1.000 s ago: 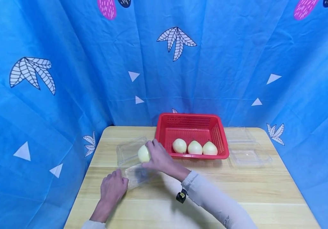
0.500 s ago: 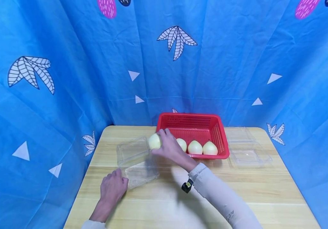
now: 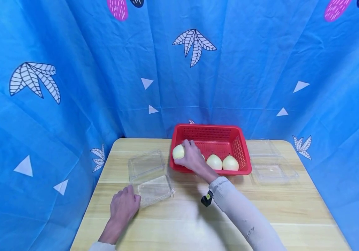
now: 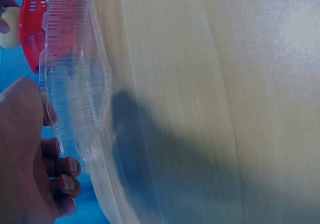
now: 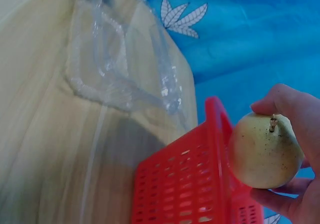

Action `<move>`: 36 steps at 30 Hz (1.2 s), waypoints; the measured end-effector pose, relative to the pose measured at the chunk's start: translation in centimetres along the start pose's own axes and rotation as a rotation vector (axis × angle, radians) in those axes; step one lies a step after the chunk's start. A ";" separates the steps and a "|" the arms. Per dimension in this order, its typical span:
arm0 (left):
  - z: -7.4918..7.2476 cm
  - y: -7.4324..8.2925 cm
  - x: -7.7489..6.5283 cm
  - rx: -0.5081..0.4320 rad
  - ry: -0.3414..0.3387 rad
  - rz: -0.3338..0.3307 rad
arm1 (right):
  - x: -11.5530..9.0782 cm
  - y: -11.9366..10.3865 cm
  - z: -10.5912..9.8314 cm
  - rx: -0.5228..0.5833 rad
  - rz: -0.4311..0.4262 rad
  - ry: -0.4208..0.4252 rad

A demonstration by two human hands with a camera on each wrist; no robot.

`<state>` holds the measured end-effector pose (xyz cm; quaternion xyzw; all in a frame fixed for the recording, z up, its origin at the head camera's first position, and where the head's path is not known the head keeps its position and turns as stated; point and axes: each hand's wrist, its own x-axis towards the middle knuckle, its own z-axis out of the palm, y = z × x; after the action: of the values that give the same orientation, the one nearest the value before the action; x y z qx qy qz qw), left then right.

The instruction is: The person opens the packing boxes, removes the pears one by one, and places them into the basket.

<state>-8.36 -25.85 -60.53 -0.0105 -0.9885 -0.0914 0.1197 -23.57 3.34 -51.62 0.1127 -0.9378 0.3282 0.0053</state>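
Observation:
A pale yellow pear (image 3: 178,152) is in my right hand (image 3: 193,158), held over the left end of the red basket (image 3: 211,126). In the right wrist view thumb and fingers curl round the pear (image 5: 265,151), its stem facing the camera. My left hand (image 3: 124,205) pinches the near left edge of an opened clear plastic clamshell box (image 3: 154,191); the left wrist view shows thumb and fingers at the rim of this box (image 4: 75,83). Inside the basket two pears (image 3: 214,162) show along the near wall, and another is mostly hidden behind my right hand.
Right of the basket lies a second clear plastic box (image 3: 272,170), also opened out. Both boxes and the basket sit on a light wooden table (image 3: 173,230). A blue patterned curtain (image 3: 245,69) closes in the table's back and sides.
My right hand has carried the pear from above the left clear box rightward and back to the basket's left end. The left hand has stayed at the box edge.

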 end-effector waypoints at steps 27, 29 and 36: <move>0.3 -0.1 -0.2 0.012 0.090 0.034 | 1.6 1.8 1.6 -0.119 0.035 -0.028; 0.3 -0.1 -0.2 0.013 0.096 0.035 | 1.6 1.9 1.6 -0.125 0.040 -0.033; 0.3 0.0 -0.2 0.011 0.086 0.032 | 1.8 2.1 2.1 -0.172 0.058 -0.084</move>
<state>-8.24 -25.82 -60.84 -0.0216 -0.9827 -0.0842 0.1633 -25.67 3.24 -54.43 0.0984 -0.9648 0.2414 -0.0339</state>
